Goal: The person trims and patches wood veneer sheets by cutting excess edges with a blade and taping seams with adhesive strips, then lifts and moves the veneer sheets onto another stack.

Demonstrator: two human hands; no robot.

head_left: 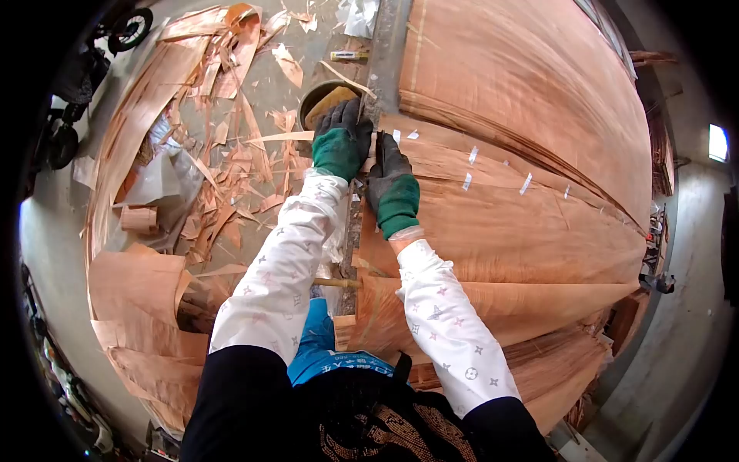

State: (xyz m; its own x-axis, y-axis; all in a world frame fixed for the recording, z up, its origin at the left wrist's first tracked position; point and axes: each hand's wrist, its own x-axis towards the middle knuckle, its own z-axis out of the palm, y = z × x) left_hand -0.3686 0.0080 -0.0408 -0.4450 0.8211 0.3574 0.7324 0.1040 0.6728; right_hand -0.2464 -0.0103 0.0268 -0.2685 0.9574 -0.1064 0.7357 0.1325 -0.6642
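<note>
My left hand point(344, 140), in a black and green glove, reaches over the table's edge with its fingers stretched forward. Just beyond its fingertips is a round container point(305, 114) with a yellowish block point(332, 102) inside. A thin veneer strip point(282, 137) runs up to the hand's left side; whether the hand touches it is hidden. My right hand point(394, 189), gloved alike, is closed at the left edge of a reddish-brown veneer sheet point(493, 219). A narrow dark shape shows at its fingers, too unclear to name. Pieces of white tape point(473, 155) dot the sheet's seam.
A tall stack of veneer point(523, 85) fills the far right. Veneer scraps point(231, 162) litter the floor at left, beside a curled veneer piece point(138, 289) and plastic wrapping point(162, 177). A stick point(336, 282) juts from the table edge near my body.
</note>
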